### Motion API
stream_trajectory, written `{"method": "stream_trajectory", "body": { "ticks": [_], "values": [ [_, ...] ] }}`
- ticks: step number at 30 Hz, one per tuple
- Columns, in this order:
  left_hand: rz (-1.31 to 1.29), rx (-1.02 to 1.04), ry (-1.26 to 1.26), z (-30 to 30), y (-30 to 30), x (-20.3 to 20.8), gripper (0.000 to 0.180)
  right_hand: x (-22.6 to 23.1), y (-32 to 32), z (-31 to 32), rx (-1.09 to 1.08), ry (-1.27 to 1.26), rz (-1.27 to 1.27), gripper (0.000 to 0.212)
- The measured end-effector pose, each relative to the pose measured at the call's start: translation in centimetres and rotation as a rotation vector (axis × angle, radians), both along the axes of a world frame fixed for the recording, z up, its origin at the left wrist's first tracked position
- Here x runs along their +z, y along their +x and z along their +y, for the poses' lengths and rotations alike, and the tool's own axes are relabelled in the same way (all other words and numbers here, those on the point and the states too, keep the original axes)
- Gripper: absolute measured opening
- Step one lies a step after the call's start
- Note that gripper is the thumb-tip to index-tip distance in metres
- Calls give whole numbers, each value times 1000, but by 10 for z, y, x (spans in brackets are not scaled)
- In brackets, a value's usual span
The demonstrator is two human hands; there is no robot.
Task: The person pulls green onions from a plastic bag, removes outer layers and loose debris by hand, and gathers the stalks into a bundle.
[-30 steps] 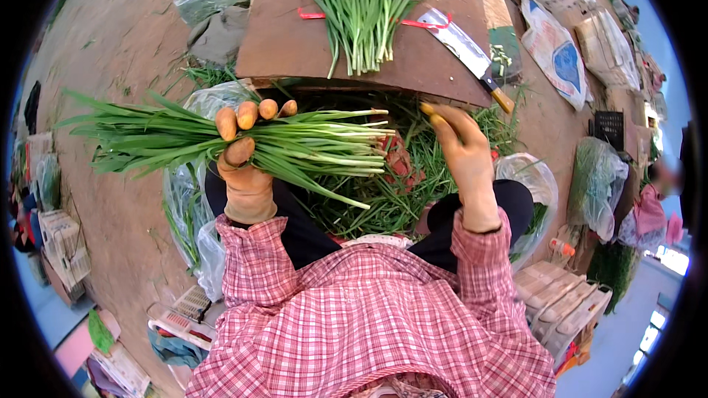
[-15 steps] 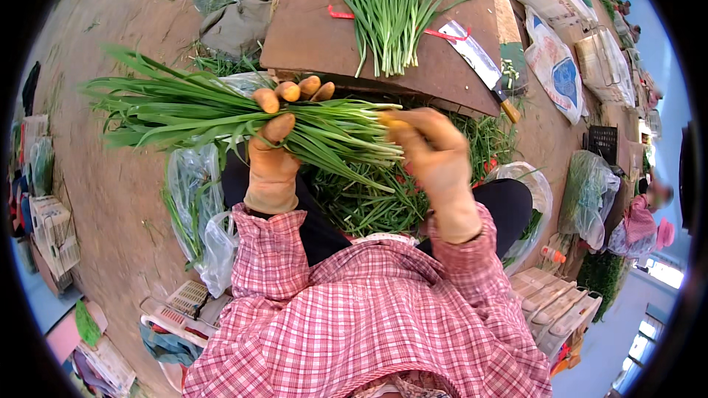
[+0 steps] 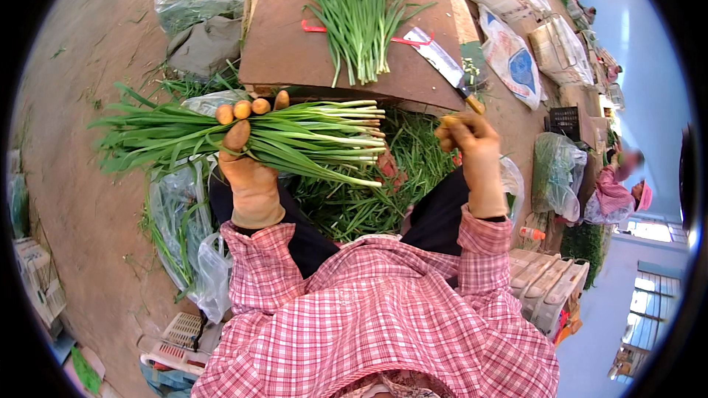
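Green bunch: long leafy stems [image 3: 317, 133] at the centre-left of the frame, raised over my lap, leaves pointing left and pale ends right; I judge I carry it crosswise so the pale ends lie bare toward my other side.
Left hand: mine [image 3: 249, 173], clamped on the bunch around its leafy middle, thumb on the near side, fingertips showing past the far side; gripping there probably keeps the stems together without covering their ends.
Right hand: mine [image 3: 476, 151], right of centre, apart from the stem ends, fingers bent inward; the tips blur, so I cannot tell whether they meet or pinch anything.
Heap: loose green scraps [image 3: 424, 144] in the centre, between my knees and below the bunch, likely there to catch whatever drops.
Counter: brown board [image 3: 276, 55] at upper centre, just ahead of me, seemingly set within easy reach.
Second bunch: similar greens [image 3: 361, 22] lying on the counter, across a red tie [image 3: 313, 27], perhaps ready for binding.
Cleaver: blade [image 3: 435, 55] on the counter's right part, wooden handle toward my right side, which looks handy for grasping.
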State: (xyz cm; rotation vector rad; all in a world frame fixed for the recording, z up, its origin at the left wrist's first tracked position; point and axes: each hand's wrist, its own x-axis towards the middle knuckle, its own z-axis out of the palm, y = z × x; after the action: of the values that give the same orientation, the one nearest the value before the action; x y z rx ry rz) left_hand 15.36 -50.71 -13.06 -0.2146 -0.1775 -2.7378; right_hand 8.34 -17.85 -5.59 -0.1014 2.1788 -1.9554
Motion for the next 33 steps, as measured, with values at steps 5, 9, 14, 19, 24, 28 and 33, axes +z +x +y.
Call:
{"method": "stream_trajectory", "body": {
  "ticks": [5,9,14,19,24,28,33],
  "values": [
    [95,-23,-79,10,-6,-3,28,-20,11,-62,171,322,-102,28],
    [-10,-36,-108,12,-2,-3,27,-24,12,-69,79,65,-374,17],
    [-50,70,-163,8,-6,-2,22,-82,-3,5,-149,-16,-243,17],
    [-73,83,-145,0,1,-14,25,-166,-16,34,38,713,-94,41],
    [-122,66,-218,23,-5,-16,26,-226,9,23,259,933,-243,50],
    [-159,65,-274,34,7,-12,30,-148,26,54,93,86,-306,41],
    [-88,-69,-260,86,-7,-12,28,-121,22,26,91,-293,-287,41]
  ]
}}
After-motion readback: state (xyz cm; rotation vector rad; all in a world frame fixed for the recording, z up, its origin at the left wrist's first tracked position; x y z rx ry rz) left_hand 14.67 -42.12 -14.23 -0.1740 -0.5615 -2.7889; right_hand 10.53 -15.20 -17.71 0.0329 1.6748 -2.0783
